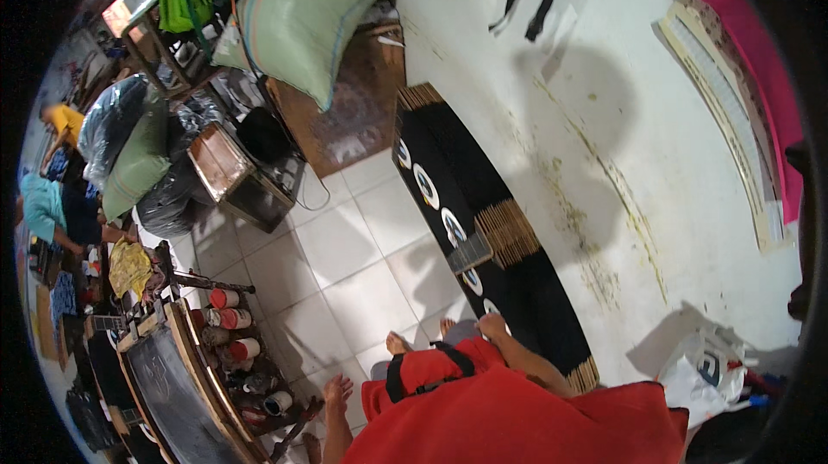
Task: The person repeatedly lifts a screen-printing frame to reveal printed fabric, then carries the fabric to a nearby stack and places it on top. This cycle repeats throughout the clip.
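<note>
My left hand (338,389) is held out over the tiled floor at lower centre, fingers apart and holding nothing. It is nearest to the rack of paint-smeared cans on its left. My right hand (492,326) is at the near part of a long row of stacked black boards (466,162) with tan edges. White round prints show along their left side. The fingers of this hand look curled in; whether they grip a board edge is hidden. A small grey-faced block (470,253) juts out from the middle of the row.
Left of me stands a dark framed screen (177,386) beside red-and-white cans (229,318). A wooden box (231,172) and stuffed green sacks (310,15) lie farther off. Two people work at far left. On the white stained surface (586,162) at right sits a plastic bag (703,373).
</note>
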Action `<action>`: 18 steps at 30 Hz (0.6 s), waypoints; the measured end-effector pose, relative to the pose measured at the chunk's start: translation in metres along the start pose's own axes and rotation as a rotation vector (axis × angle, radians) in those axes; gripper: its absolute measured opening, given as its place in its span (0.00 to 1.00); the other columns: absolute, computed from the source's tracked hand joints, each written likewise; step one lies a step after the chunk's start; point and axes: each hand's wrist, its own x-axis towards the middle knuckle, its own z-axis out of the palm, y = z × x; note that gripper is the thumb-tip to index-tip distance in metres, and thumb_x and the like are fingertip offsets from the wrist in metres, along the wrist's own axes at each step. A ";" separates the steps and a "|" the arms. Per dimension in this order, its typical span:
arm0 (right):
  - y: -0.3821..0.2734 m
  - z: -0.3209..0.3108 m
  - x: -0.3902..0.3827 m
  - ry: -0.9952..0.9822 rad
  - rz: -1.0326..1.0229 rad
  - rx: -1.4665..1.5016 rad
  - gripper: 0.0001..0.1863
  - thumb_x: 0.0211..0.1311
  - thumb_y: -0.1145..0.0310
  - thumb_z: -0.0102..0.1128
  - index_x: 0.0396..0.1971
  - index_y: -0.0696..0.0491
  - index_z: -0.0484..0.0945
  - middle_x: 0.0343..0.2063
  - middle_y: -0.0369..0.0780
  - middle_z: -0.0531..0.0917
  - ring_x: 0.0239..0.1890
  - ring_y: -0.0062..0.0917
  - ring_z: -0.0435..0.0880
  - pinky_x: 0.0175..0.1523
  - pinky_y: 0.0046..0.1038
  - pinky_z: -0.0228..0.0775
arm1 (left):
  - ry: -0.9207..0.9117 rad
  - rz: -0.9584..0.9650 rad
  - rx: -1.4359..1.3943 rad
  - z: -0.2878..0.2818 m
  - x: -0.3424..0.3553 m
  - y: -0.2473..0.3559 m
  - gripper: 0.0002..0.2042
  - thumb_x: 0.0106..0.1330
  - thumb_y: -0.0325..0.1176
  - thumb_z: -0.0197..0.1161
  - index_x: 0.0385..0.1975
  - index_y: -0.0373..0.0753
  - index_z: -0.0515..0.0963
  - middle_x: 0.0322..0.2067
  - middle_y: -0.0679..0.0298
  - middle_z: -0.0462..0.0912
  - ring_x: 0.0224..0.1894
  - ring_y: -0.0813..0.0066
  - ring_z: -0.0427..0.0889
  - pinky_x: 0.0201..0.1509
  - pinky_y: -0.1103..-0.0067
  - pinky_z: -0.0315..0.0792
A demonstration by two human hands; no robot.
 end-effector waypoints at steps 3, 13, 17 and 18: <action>0.012 -0.007 0.011 0.053 0.156 0.485 0.12 0.43 0.61 0.59 0.19 0.55 0.81 0.25 0.47 0.81 0.32 0.38 0.81 0.40 0.35 0.71 | 0.084 -0.095 -0.026 0.008 -0.012 -0.018 0.19 0.61 0.41 0.54 0.51 0.39 0.68 0.39 0.59 0.78 0.35 0.69 0.78 0.34 0.75 0.70; 0.123 0.008 0.059 -0.397 0.066 0.211 0.17 0.48 0.55 0.59 0.27 0.55 0.82 0.28 0.50 0.81 0.32 0.42 0.81 0.40 0.40 0.72 | 0.015 0.150 0.478 0.103 -0.042 -0.116 0.17 0.63 0.42 0.52 0.49 0.43 0.72 0.39 0.62 0.79 0.35 0.70 0.78 0.40 0.73 0.71; 0.147 0.015 0.088 -0.458 -0.447 -0.242 0.18 0.53 0.52 0.54 0.25 0.52 0.83 0.25 0.45 0.82 0.30 0.33 0.82 0.32 0.29 0.73 | 0.039 0.012 0.683 0.122 -0.013 -0.156 0.18 0.57 0.39 0.55 0.50 0.51 0.72 0.36 0.64 0.81 0.37 0.66 0.80 0.41 0.73 0.73; 0.145 0.016 0.096 -0.464 -0.427 -0.223 0.18 0.53 0.52 0.55 0.24 0.52 0.82 0.24 0.44 0.82 0.29 0.32 0.82 0.31 0.30 0.72 | 0.061 0.080 0.748 0.124 -0.010 -0.165 0.18 0.57 0.40 0.55 0.50 0.52 0.72 0.36 0.64 0.81 0.38 0.65 0.80 0.41 0.72 0.73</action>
